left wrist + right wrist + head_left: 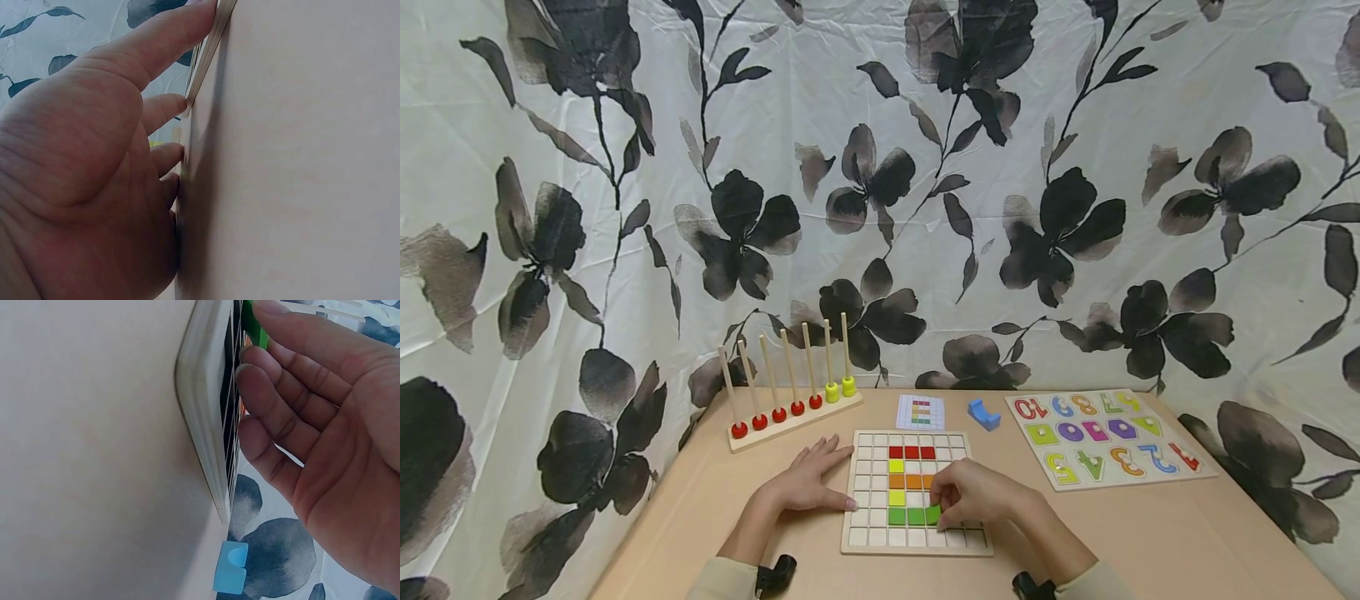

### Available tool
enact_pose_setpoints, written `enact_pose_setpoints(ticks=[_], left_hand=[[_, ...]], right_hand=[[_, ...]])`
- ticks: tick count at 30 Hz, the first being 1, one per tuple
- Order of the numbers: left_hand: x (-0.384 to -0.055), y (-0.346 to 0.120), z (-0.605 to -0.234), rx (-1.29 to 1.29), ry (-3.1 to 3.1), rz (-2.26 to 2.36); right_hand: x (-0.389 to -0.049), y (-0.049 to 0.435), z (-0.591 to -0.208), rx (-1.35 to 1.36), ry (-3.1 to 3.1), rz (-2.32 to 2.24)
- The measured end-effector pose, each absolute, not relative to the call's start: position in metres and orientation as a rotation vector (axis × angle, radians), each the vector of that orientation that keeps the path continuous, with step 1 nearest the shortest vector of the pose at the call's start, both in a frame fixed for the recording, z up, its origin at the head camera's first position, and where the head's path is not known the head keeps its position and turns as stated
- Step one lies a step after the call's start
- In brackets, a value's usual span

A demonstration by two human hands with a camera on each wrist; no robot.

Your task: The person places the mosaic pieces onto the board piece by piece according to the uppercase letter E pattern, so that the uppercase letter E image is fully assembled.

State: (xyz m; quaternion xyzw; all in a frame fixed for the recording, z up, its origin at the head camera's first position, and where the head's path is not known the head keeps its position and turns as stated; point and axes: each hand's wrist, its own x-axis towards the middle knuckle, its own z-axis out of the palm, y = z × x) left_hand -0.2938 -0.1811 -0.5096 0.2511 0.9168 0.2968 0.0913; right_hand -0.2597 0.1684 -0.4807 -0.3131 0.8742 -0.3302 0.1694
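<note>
A wooden grid board [917, 551] lies on the table, bearing a row of red tiles [912, 452], a yellow tile [897, 466], orange tiles [913, 482], a second yellow tile [897, 497] and green tiles [907, 517]. At the right end of the green row my right hand [981, 493] pinches a green tile [261, 328] between thumb and fingers; it looks tilted against the board. My left hand [803, 483] rests with spread fingers along the board's left side, thumb and fingertip touching its edge. The right hand covers some squares.
Behind the board lie a pattern card [921, 412] and a blue curved block [983, 415]. A peg stand [797, 420] with red and yellow-green beads stands back left. At the right is a number and shape puzzle [1108, 439]. A flowered cloth [880, 208] hangs behind the table.
</note>
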Motion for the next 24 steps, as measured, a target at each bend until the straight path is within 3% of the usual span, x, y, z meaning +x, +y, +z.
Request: enact_pose_setpoints(ticks=[24], left_hand=[[-0.293,-0.1816,-0.5113,0.741,2.708,0.895]], right_hand=[[-0.2624,0.1719,-0.4867,-0.851,2.57,-0.987]])
